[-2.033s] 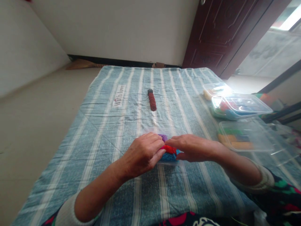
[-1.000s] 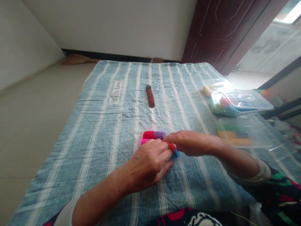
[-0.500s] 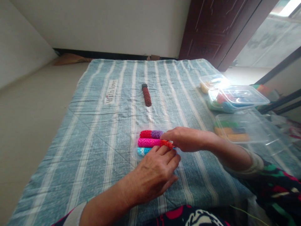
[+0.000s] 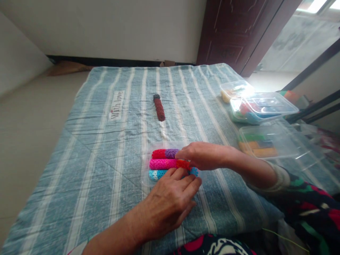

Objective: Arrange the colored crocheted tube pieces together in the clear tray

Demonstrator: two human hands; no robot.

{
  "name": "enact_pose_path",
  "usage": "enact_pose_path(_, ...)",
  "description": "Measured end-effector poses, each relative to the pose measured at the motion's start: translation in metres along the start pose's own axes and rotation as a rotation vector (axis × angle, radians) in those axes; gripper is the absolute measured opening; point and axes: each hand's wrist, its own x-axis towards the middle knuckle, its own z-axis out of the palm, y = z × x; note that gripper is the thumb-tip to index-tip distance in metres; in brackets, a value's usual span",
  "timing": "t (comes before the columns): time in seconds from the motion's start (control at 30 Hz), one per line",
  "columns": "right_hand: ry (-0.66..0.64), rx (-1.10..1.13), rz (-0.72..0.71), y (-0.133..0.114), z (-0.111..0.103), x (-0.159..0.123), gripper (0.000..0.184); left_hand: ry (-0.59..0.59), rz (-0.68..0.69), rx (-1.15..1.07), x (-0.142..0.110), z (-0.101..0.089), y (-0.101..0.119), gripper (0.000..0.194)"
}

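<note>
A clear plastic container (image 4: 145,181) lies in front of me, holding three rows of small cut-out plastic discs. The back row is red discs (image 4: 158,153) and purple discs (image 4: 171,153). The middle row has pink discs (image 4: 162,163) and orange discs (image 4: 182,164). Light and darker blue discs (image 4: 157,174) form the front row, with one blue disc (image 4: 194,171) face-on at its right end. My left hand (image 4: 174,200) bends its fingers over the blue row, partly hiding it. From the right, my right hand (image 4: 203,156) closes at the orange end; its fingertips are partly hidden.
Farther back on the striped cloth (image 4: 119,141) lies a brown roll of discs (image 4: 159,109) with a black end. At the right stand lidded clear boxes (image 4: 276,104) with coloured pieces, and a nearer box (image 4: 260,143) holds green and yellow rows.
The camera view has shifted slightly, so the scene sits further left. The face-on blue disc now shows between my hands; the orange discs sit straighter in the middle row.
</note>
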Motion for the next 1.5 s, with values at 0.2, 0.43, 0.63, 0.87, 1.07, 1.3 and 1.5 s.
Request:
enact_pose_path(0.2, 0.008, 0.015, -0.025, 0.001, -0.001, -0.002, 0.017, 0.006, 0.013, -0.009, -0.001, 0.002, -0.001, 0.033)
enact_pose_path(0.43, -0.025, 0.029, -0.071, -0.002, -0.005, -0.004, 0.015, 0.030, 0.023, -0.009, -0.001, 0.002, -0.002, 0.030)
enact_pose_path(0.63, -0.050, -0.015, -0.118, 0.001, -0.004, 0.000, 0.009, 0.034, 0.033, -0.002, -0.001, 0.002, -0.003, 0.030)
enact_pose_path(0.87, 0.006, -0.134, -0.119, 0.000, -0.001, 0.000, 0.015, 0.038, 0.041, 0.001, 0.000, 0.003, -0.004, 0.029)
enact_pose_path(1.07, -0.013, -0.207, -0.100, -0.003, 0.001, -0.002, 0.017, 0.070, 0.063, 0.013, 0.000, 0.007, -0.004, 0.028)
enact_pose_path(1.3, -0.010, -0.214, -0.096, -0.004, -0.001, -0.002, 0.016, 0.126, 0.033, 0.095, -0.002, 0.012, -0.005, 0.025)
enact_pose_path(1.5, 0.021, -0.194, -0.095, -0.001, 0.002, -0.001, 0.014, 0.155, 0.078, 0.107, -0.002, 0.011, -0.004, 0.025)
